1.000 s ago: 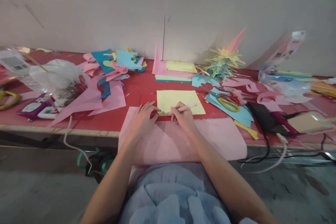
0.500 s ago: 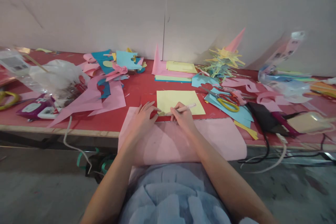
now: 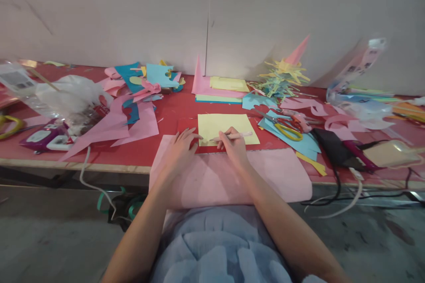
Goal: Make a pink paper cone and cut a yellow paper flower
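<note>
A yellow sheet of paper (image 3: 226, 124) lies on the red tabletop before me. My right hand (image 3: 233, 145) is closed around a pale pen (image 3: 244, 134), its tip low over the near left part of the sheet. My left hand (image 3: 183, 145) rests with fingers stretched out at the sheet's near left corner, the index finger reaching its edge. Both wrists lie over a large pink sheet (image 3: 272, 172) that hangs past the table's front edge. Whether the pen tip touches the paper is too small to tell.
Scissors (image 3: 288, 131) lie on blue paper at right, before a fringed paper tree (image 3: 285, 77). Pink and yellow sheets (image 3: 229, 84) are stacked behind. Paper scraps (image 3: 142, 124), a plastic bag (image 3: 76, 97) and a purple power strip (image 3: 44, 137) are at left; a glue gun (image 3: 361, 154) at right.
My right hand has shifted slightly right with the pen, which now lies at a flatter slant. My left hand has stayed almost in place.
</note>
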`<state>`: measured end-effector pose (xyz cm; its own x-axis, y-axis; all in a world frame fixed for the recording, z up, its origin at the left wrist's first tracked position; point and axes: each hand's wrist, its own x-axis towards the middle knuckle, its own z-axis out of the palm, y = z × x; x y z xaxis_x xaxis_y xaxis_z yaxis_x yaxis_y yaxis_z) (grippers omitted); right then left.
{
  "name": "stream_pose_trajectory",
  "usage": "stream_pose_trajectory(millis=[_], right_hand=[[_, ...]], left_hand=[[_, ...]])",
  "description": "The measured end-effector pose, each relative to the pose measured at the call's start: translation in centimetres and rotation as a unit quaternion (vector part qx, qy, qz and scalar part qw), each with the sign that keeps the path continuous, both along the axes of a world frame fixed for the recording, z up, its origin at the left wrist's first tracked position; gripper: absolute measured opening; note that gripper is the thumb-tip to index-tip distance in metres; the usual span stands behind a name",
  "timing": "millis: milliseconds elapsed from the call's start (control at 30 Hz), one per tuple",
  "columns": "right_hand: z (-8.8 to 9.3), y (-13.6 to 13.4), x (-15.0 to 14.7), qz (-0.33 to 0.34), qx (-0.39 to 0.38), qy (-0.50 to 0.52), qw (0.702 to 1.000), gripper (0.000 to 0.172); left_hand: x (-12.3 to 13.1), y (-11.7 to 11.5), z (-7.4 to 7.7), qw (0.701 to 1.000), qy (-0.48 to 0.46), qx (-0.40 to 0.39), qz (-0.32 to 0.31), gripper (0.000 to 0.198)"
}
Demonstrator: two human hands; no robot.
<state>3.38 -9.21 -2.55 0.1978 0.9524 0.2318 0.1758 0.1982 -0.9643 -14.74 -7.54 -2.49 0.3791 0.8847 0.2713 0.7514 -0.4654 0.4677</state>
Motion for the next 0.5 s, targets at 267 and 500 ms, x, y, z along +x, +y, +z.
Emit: stream_pose_trajectory(millis=[267,500], right_hand=[[0.02,-0.17,-0.06,0.027,-0.008,0.015,1.0,0.031],[-0.12,-0.06,-0.04,0.017,-0.018,0.01,1.0,0.031]], left_hand=[[0.1,-0.14,0.24,1.0,0.007,-0.01,0.014,0.026],[0.12,-0.26,0.14,1.0,0.012,0.0,0.012,0.025]])
